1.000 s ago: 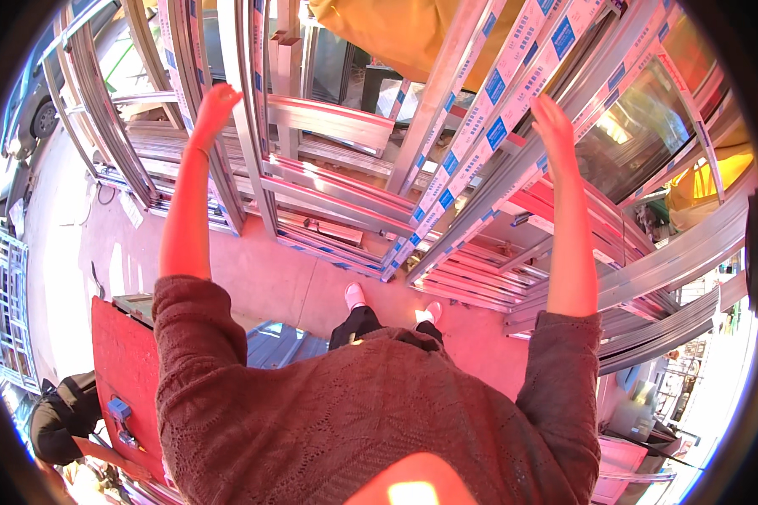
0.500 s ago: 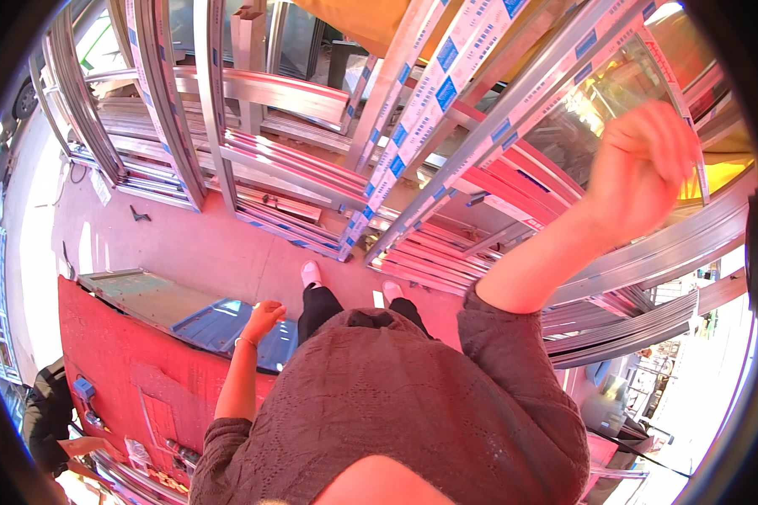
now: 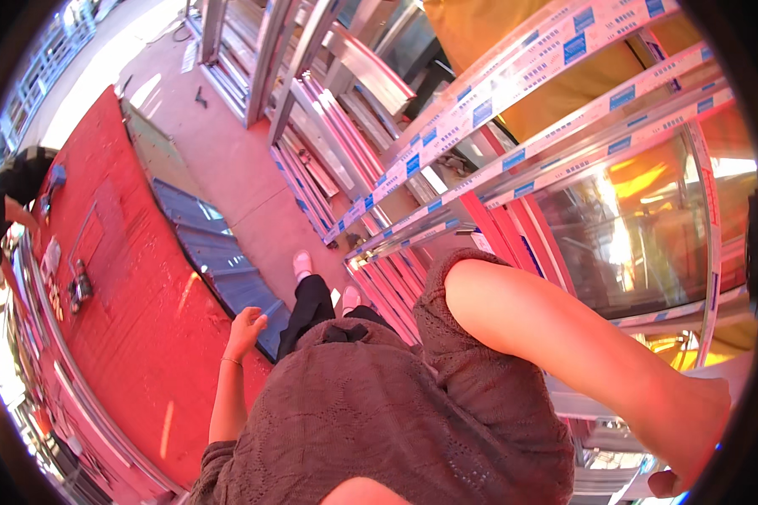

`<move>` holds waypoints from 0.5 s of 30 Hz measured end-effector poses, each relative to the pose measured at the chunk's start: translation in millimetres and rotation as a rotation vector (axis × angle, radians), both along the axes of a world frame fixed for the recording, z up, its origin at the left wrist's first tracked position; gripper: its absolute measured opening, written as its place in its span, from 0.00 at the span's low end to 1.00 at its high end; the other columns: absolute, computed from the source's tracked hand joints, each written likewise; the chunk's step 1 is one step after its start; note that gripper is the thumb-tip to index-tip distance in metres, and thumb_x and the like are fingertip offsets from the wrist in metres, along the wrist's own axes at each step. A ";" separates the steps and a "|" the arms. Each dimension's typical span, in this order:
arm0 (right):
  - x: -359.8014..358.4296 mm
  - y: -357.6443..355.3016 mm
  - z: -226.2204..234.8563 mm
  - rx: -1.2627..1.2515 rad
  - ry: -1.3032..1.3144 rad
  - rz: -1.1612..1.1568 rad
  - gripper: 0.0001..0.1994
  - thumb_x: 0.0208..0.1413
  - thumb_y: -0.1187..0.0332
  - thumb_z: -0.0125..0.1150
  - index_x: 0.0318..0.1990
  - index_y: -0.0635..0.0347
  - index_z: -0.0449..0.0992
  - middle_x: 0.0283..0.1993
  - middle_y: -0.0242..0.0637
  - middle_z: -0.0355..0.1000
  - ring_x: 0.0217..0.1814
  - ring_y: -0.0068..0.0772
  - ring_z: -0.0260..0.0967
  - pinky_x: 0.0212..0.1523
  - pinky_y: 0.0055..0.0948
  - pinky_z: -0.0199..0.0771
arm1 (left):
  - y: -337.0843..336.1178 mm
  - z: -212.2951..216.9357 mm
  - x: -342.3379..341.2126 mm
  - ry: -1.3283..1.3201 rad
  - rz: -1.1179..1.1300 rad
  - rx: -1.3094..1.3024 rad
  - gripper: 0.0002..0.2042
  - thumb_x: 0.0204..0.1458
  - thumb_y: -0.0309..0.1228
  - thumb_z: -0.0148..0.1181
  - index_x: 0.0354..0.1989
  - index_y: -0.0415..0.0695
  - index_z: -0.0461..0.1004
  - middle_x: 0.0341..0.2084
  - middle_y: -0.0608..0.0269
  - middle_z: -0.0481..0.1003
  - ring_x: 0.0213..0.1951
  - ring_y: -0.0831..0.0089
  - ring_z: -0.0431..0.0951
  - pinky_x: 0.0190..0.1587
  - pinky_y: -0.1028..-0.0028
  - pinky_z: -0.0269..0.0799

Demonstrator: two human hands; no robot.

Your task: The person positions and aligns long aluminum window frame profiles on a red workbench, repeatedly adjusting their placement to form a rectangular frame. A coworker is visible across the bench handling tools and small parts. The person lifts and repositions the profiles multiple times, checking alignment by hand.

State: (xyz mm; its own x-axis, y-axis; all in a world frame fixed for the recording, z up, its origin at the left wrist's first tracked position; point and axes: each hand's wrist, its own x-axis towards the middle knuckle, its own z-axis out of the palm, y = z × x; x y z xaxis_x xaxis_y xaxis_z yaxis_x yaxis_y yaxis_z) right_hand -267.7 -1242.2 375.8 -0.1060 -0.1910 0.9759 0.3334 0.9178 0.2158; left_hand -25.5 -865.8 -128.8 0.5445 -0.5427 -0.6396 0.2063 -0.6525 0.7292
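Observation:
My left hand (image 3: 246, 332) hangs loosely by my left side with nothing in it, fingers slightly bent and apart. It is beside the edge of a red-topped table (image 3: 135, 337), over blue corrugated sheet metal (image 3: 206, 244). My right arm reaches out to the lower right, and my right hand (image 3: 691, 429) is bent downward at the rim. Most of its fingers are hidden; only one fingertip shows. Nearest to that hand are metal profiles (image 3: 602, 438) and a framed glass pane (image 3: 623, 227).
Long aluminium profiles (image 3: 514, 76) with blue-and-white film lean across racks ahead. Yellow sheeting (image 3: 556, 93) hangs behind them. A power tool (image 3: 79, 286) lies on the red table. A person in dark clothing (image 3: 13, 198) stands at the far left. Concrete floor (image 3: 244, 185) runs between table and racks.
My view has turned to the right, so the racks and table appear rotated. My right hand has swung from raised at upper right down to lower right. My left hand still hangs by my side.

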 end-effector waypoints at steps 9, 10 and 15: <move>64.4 3.6 -211.0 -0.029 1.484 -0.631 0.18 0.64 0.54 0.52 0.37 0.62 0.70 0.25 0.34 0.67 0.21 0.27 0.61 0.25 0.24 0.64 | 89.5 19.4 -122.9 -0.275 0.264 0.082 0.19 0.54 0.35 0.61 0.49 0.34 0.71 0.39 0.47 0.79 0.41 0.61 0.81 0.44 0.67 0.76; 68.7 21.3 -246.3 -0.219 1.664 -0.744 0.19 0.66 0.53 0.49 0.38 0.63 0.71 0.27 0.38 0.68 0.24 0.29 0.65 0.29 0.26 0.66 | 97.3 21.4 -137.6 -0.275 0.276 0.110 0.19 0.53 0.36 0.60 0.48 0.35 0.72 0.38 0.47 0.80 0.42 0.60 0.81 0.45 0.66 0.76; 38.5 136.3 -347.6 -1.018 1.892 -0.703 0.06 0.63 0.72 0.53 0.37 0.65 0.75 0.33 0.38 0.76 0.32 0.24 0.73 0.34 0.24 0.75 | 136.8 33.4 -211.6 -0.263 0.288 0.206 0.16 0.52 0.39 0.60 0.43 0.40 0.74 0.37 0.49 0.79 0.42 0.54 0.80 0.46 0.61 0.74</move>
State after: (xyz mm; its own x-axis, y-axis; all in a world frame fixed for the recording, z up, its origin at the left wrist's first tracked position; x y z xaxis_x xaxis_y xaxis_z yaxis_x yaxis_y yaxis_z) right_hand -229.2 -1106.0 28.2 0.9579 -0.0835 -0.2746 -0.2584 0.1652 -0.9518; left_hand -237.1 -729.0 -95.3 0.8137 -0.2208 -0.5377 0.2253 -0.7329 0.6419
